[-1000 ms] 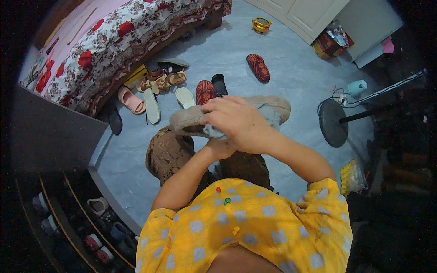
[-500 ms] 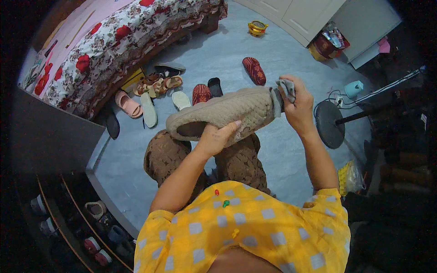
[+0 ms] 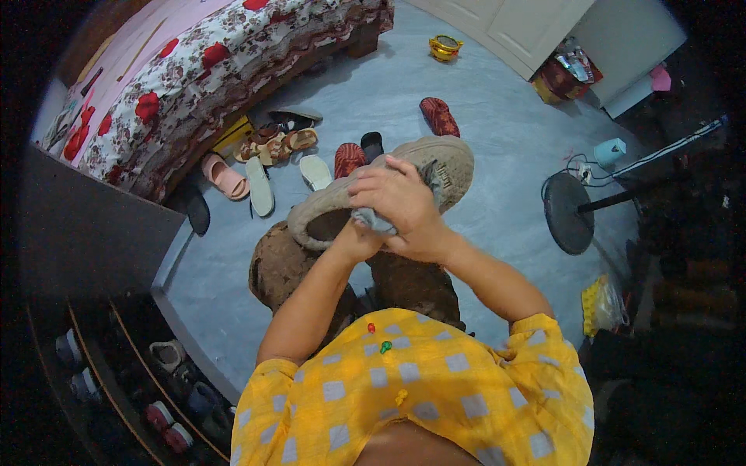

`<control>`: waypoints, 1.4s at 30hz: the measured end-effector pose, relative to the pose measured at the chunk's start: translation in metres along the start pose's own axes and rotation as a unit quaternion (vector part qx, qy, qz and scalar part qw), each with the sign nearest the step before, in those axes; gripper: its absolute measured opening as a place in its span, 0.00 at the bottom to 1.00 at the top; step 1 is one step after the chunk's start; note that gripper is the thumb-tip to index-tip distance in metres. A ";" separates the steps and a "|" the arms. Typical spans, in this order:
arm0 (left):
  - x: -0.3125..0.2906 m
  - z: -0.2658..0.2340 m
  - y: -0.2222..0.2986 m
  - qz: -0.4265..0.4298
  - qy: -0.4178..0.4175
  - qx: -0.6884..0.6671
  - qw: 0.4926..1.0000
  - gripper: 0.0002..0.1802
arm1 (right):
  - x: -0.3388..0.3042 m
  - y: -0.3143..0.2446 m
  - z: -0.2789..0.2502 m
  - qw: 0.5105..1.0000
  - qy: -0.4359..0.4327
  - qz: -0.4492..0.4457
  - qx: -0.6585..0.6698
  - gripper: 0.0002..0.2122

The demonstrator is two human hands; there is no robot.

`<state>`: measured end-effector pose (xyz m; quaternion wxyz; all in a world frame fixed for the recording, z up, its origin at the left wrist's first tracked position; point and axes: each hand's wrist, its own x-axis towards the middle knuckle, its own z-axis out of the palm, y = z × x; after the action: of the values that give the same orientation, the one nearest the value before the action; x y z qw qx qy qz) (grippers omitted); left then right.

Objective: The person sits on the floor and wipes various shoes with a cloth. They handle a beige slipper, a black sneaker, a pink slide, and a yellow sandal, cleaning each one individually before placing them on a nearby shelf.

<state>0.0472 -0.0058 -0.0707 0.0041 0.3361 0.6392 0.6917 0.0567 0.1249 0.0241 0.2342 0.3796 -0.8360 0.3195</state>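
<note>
A fuzzy beige-grey slipper (image 3: pixel 452 167) is held over my knees, its opening towards the left. My left hand (image 3: pixel 359 241) grips its near side by the opening; the fingers are partly hidden under my right hand. My right hand (image 3: pixel 408 208) lies across the slipper's upper with a grey cloth (image 3: pixel 374 222) in its grasp, and the cloth bunches out on both sides of the palm. Beyond the slipper, red patterned slippers (image 3: pixel 440 116), a black one (image 3: pixel 371 144) and a pale insole-like shoe piece (image 3: pixel 315 172) lie on the floor.
Pink slippers (image 3: pixel 225 177) and brown sandals (image 3: pixel 276 146) lie by the bed (image 3: pixel 194 85). A shoe rack (image 3: pixel 128 349) stands at the lower left. At right are a round black stand base (image 3: pixel 568 213), cables and a blue container (image 3: pixel 610 151). A gold pot (image 3: pixel 445 48) sits far off.
My right hand, with the cloth, has moved left from the slipper's toe to near its opening, over my left hand. The slipper's toe has tilted upward.
</note>
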 end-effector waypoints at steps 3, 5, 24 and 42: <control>0.010 -0.002 0.013 -0.192 -0.044 -0.088 0.976 0.21 | 0.003 0.013 -0.013 0.999 -0.002 -0.022 -0.036 0.17; 0.014 0.006 0.021 -0.228 0.016 -0.197 0.953 0.21 | -0.003 0.025 -0.016 0.995 0.003 -0.039 -0.090 0.16; 0.031 0.004 0.035 -0.217 0.075 -0.361 0.904 0.24 | -0.040 0.081 -0.052 0.899 0.196 0.379 0.101 0.13; 0.021 -0.071 0.032 -0.316 0.010 -0.312 0.896 0.30 | -0.046 0.105 -0.134 0.891 0.191 0.330 0.246 0.11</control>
<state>0.0110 -0.0650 -0.0292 0.3207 0.0910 0.4630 0.8213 0.0216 0.2961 0.0495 0.1701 0.0589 -0.7469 0.6401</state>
